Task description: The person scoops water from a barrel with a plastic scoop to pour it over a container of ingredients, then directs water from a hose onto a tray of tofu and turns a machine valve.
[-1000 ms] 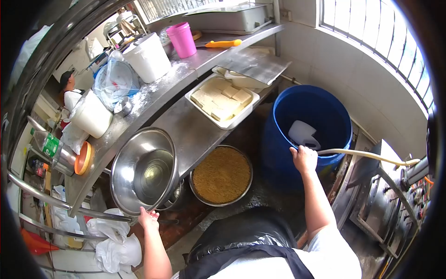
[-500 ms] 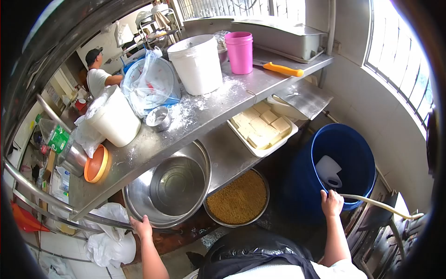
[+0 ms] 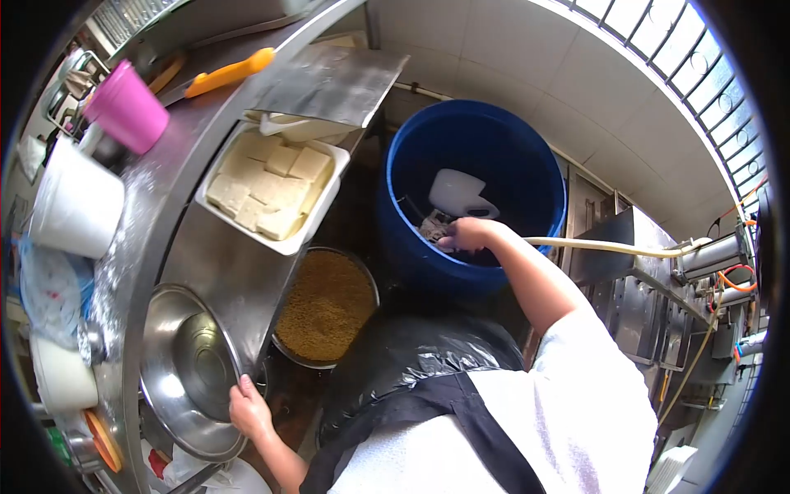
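Observation:
My left hand (image 3: 249, 409) grips the rim of a large, shiny metal bowl (image 3: 169, 329); its thumb is on the edge. The bowl is tilted, with a round reflection in its bottom. My right hand (image 3: 469, 235) reaches over the near rim into a blue barrel (image 3: 473, 111), fingers curled downward. Beside its fingertips is a crumpled greyish-white thing (image 3: 434, 225); whether the fingers hold it is hidden. A white plastic jug-like piece with a handle (image 3: 458, 192) lies deeper in the barrel. A pale hose (image 3: 605, 244) runs from the right and disappears behind my right forearm.
White blocks fill a white tub (image 3: 329, 198) on the lower metal shelf. A round pan (image 3: 374, 284) of yellow-brown crumbs stands below. An orange-handled knife (image 3: 230, 72), a pink container (image 3: 127, 107) and a white bucket (image 3: 78, 198) are on the floury upper counter. Metal machinery (image 3: 617, 255) stands right.
My view has swung right toward the barrel. My right hand has gone from the barrel's rim to inside it. My left hand stays at the bowl's rim.

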`<state>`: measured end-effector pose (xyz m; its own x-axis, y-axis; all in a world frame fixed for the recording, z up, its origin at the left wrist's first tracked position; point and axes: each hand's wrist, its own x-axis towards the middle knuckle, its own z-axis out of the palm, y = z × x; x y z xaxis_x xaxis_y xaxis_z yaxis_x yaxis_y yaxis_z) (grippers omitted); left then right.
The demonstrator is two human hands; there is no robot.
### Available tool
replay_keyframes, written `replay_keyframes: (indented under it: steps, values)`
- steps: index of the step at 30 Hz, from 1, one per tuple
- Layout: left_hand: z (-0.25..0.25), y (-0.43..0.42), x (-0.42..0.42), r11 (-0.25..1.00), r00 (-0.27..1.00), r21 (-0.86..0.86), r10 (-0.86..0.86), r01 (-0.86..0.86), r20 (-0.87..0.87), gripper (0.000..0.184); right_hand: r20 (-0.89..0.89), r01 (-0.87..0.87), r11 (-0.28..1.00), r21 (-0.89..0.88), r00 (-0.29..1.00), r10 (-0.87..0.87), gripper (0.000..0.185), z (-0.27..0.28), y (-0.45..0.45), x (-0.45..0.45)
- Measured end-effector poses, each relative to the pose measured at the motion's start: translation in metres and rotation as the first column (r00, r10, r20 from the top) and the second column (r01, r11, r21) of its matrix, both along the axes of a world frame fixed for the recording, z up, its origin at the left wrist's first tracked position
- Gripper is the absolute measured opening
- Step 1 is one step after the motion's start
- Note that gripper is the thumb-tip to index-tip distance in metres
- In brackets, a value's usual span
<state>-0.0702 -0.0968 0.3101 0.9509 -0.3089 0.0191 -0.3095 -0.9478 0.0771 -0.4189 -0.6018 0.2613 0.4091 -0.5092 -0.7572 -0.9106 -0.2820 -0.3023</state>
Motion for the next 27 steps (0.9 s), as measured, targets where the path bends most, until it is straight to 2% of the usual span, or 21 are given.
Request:
replay_keyframes:
  steps: [1, 2, 3, 4, 5, 7, 9, 10, 12, 13, 14, 16, 18, 19, 20, 22, 23, 24, 25, 26, 27]
  values:
    - [-0.008, 0.002, 0.004, 0.999, 0.999, -0.010, -0.035, 0.035, 0.031, 0.063, -0.054, -0.178, 0.974, -0.142, 0.984, 0.172, 0.056, -0.013, -0.017, -0.006]
    - [-0.017, 0.007, 0.011, 0.998, 0.996, -0.018, -0.064, 0.065, 0.065, 0.064, -0.126, -0.358, 0.895, -0.268, 0.934, 0.335, 0.055, -0.026, -0.036, -0.009]
    - [-0.022, 0.008, 0.014, 0.998, 0.996, -0.014, -0.056, 0.057, 0.071, 0.065, -0.162, -0.242, 0.948, -0.206, 0.964, 0.211, 0.053, -0.026, -0.054, -0.010]
    - [-0.020, 0.004, 0.013, 1.000, 0.999, 0.020, -0.013, 0.011, 0.053, 0.064, -0.211, -0.246, 0.935, -0.254, 0.958, 0.195, 0.054, -0.038, -0.070, -0.015]
    - [-0.023, 0.003, 0.012, 1.000, 0.992, -0.008, -0.026, 0.028, 0.126, 0.059, -0.240, -0.230, 0.932, -0.280, 0.957, 0.164, 0.052, -0.050, -0.087, -0.015]
    - [-0.035, -0.002, 0.002, 0.999, 0.978, -0.027, -0.030, 0.037, 0.207, 0.057, -0.203, -0.171, 0.937, -0.303, 0.973, 0.112, 0.049, -0.087, -0.108, -0.013]
    - [-0.044, -0.019, -0.015, 0.985, 0.827, -0.057, -0.103, 0.161, 0.553, 0.056, -0.137, -0.119, 0.951, -0.285, 0.987, 0.082, 0.046, -0.133, -0.114, -0.004]
    - [-0.037, -0.039, -0.037, 0.986, 0.837, -0.075, -0.087, 0.151, 0.540, 0.055, -0.102, -0.095, 0.963, -0.252, 0.992, 0.071, 0.045, -0.158, -0.108, 0.004]
    - [-0.035, -0.072, -0.078, 0.958, 0.866, -0.157, -0.139, 0.241, 0.481, 0.051, -0.043, -0.046, 0.988, -0.149, 0.998, 0.041, 0.042, -0.208, -0.085, 0.025]
    - [-0.040, -0.082, -0.094, 0.924, 0.950, -0.291, -0.172, 0.248, 0.261, 0.047, -0.023, -0.031, 0.996, -0.081, 0.999, 0.030, 0.040, -0.227, -0.073, 0.035]
    - [-0.046, -0.089, -0.110, 0.876, 0.972, -0.427, -0.232, 0.225, 0.035, 0.043, -0.017, -0.015, 1.000, -0.013, 1.000, 0.015, 0.039, -0.242, -0.062, 0.048]
    - [-0.049, -0.103, -0.142, 0.900, 0.884, -0.425, -0.271, 0.092, -0.381, 0.036, -0.014, 0.025, 0.992, 0.121, 1.000, -0.023, 0.036, -0.266, -0.039, 0.057]
    - [-0.056, -0.102, -0.160, 0.912, 0.861, -0.371, -0.326, 0.177, -0.391, 0.034, -0.034, 0.066, 0.973, 0.220, 0.998, -0.060, 0.033, -0.277, -0.026, 0.067]
    - [-0.057, -0.098, -0.163, 0.931, 0.871, -0.329, -0.288, 0.158, -0.398, 0.037, -0.036, 0.074, 0.966, 0.247, 0.997, -0.067, 0.032, -0.281, -0.024, 0.070]
    - [-0.059, -0.092, -0.165, 0.933, 0.874, -0.329, -0.279, 0.148, -0.398, 0.037, -0.034, 0.081, 0.958, 0.276, 0.997, -0.074, 0.030, -0.285, -0.025, 0.072]
    - [-0.047, -0.088, -0.166, 0.939, 0.926, -0.343, -0.132, 0.003, -0.355, 0.039, -0.013, 0.040, 0.962, 0.268, 0.999, -0.038, 0.028, -0.268, -0.028, 0.072]
    - [-0.043, -0.085, -0.164, 0.941, 0.930, -0.336, -0.099, -0.028, -0.355, 0.040, 0.024, -0.021, 0.983, 0.184, 1.000, 0.017, 0.028, -0.255, -0.028, 0.067]
    - [-0.048, -0.078, -0.161, 0.945, 0.949, -0.326, -0.117, 0.016, -0.292, 0.038, 0.020, -0.030, 0.984, 0.174, 0.999, 0.027, 0.028, -0.224, -0.030, 0.060]
    - [-0.054, -0.073, -0.158, 0.935, 0.964, -0.347, -0.151, 0.068, -0.218, 0.035, 0.076, 0.155, 0.906, 0.394, 0.977, -0.200, 0.029, -0.168, -0.035, 0.056]
    - [-0.059, -0.069, -0.158, 0.924, 0.973, -0.363, -0.181, 0.119, -0.143, 0.033, 0.078, 0.297, 0.744, 0.598, 0.903, -0.423, 0.031, -0.121, -0.035, 0.052]
    - [-0.056, -0.068, -0.160, 0.919, 0.975, -0.379, -0.171, 0.106, -0.142, 0.033, 0.072, 0.358, 0.628, 0.691, 0.830, -0.553, 0.030, -0.099, -0.037, 0.044]
